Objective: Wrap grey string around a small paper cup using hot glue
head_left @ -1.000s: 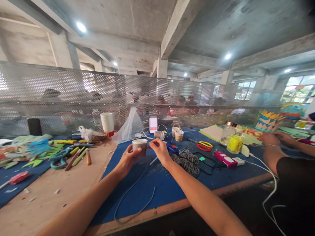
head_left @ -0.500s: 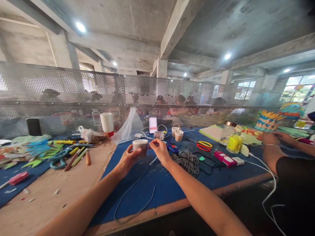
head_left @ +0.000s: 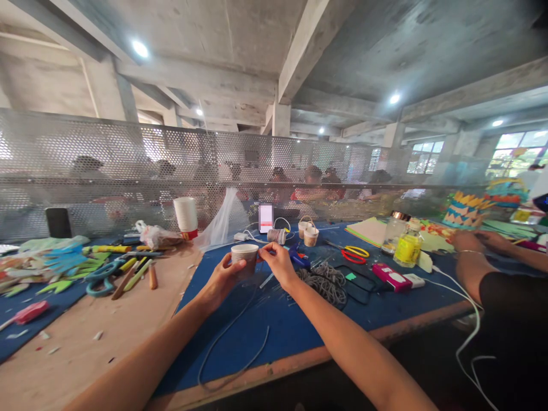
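Observation:
Wrapped around the left side of a paper cup is my left hand, thumb across its front. The cup is upright, with a white rim and a grey-brown band that looks like wound cord. At the cup's right side, my right hand has its fingertips pinched together on the grey cord; the exact grip is too small to make out. That cord hangs below the cup and curves over the blue mat to the table's front edge. Right of my right wrist lies a heap of grey cord.
A blue glue gun, red-and-yellow scissors, small baskets and a phone lie beyond my hands. Stacked paper cups and tools are left. A yellow bottle and a co-worker's arm are right.
Both hands stay at nearly the same place around the cup. The cup sits very slightly lower in view; otherwise little differs.

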The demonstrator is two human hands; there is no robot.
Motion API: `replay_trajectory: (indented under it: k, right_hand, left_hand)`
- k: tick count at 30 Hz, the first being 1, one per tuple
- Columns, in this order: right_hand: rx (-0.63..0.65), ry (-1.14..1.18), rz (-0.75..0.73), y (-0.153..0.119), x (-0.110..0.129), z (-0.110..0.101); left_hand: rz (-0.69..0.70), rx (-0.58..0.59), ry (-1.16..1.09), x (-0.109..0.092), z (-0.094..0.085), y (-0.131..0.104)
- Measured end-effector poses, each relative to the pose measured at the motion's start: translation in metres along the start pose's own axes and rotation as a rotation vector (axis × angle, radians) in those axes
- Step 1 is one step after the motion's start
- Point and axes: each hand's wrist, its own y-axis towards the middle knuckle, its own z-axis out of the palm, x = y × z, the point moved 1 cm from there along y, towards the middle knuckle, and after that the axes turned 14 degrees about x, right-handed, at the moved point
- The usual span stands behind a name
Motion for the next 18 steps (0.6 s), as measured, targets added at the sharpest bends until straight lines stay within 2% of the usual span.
replay_trajectory:
  k: [10, 18]
  right_hand:
    - [0.007, 0.021, 0.017, -0.0003, 0.0004, -0.0005]
    - [0.012, 0.063, 0.012, -0.0002, 0.0024, -0.0006]
  left_hand:
    - [0.004, 0.064, -0.010, 0.0020, -0.0036, -0.0002]
    - [-0.003, 0.062, -0.003, -0.0034, 0.0023, -0.0033]
